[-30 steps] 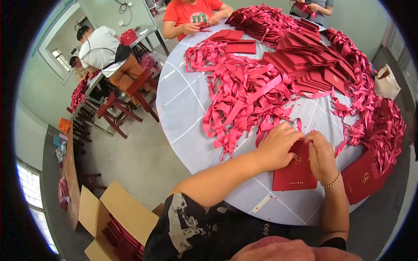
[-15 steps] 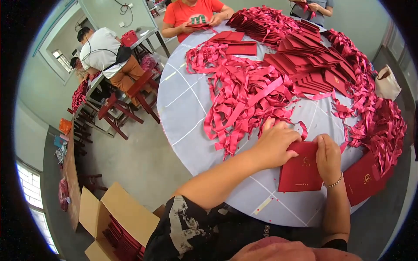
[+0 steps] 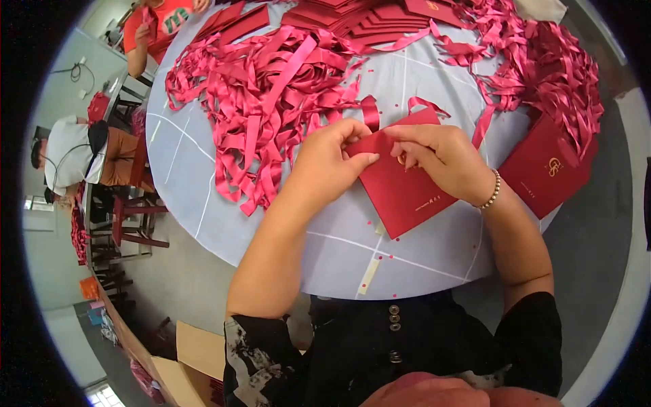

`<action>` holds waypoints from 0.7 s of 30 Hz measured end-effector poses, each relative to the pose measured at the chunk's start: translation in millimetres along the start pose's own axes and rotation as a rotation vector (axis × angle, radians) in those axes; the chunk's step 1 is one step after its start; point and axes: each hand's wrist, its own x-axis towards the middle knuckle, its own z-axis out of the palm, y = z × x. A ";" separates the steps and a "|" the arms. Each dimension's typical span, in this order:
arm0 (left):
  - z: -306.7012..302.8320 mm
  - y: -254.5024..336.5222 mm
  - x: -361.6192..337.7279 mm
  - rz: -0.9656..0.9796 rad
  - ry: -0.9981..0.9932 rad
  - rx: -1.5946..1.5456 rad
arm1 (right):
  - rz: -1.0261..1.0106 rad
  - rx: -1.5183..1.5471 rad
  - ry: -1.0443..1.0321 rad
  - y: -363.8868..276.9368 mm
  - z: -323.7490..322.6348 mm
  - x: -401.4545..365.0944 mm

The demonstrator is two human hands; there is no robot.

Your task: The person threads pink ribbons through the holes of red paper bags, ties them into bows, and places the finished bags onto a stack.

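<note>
1. A cardboard box (image 3: 198,351) stands open on the floor at the lower left. Dark red pieces show inside it at its right edge, too small to name.
2. The left hand (image 3: 331,161) has its fingers curled, and thumb and fingertips pinch the upper left edge of a red card (image 3: 401,193).
3. The right hand (image 3: 442,159), with a bead bracelet (image 3: 490,194) at the wrist, is bent over the card's top. Its fingertips are pressed together beside the gold emblem.
4. The red card lies tilted on the round counter (image 3: 420,254), near its front edge, between both hands.
5. A ribbon loop (image 3: 370,110) curls just above the card.
6. A ribbon heap (image 3: 271,88) lies to the left, and a second card (image 3: 546,169) to the right.
</note>
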 end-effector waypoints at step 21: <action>8.8 11.0 -9.4 0.122 0.118 0.231 | 0.210 0.144 0.035 3.0 10.6 3.8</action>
